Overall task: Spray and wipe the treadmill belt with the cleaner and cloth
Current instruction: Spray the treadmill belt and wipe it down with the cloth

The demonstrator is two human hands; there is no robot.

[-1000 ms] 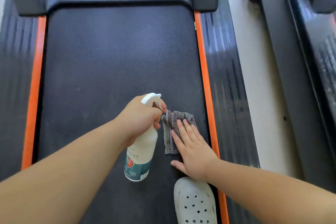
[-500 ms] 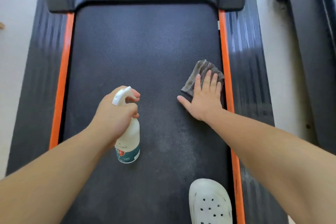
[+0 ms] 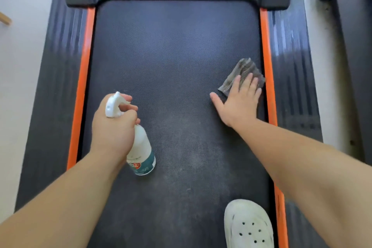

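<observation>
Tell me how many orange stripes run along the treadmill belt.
2. The left stripe borders the belt on its left edge. The right stripe borders its right edge, next to the cloth; the right forearm hides part of it.

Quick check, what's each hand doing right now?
Left hand: grips the spray bottle.
Right hand: open, fingers flat, pressing the cloth on the belt.

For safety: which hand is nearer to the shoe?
Right. Right hand presses the cloth straight ahead of the shoe; left hand grips the bottle, ahead and far left.
</observation>
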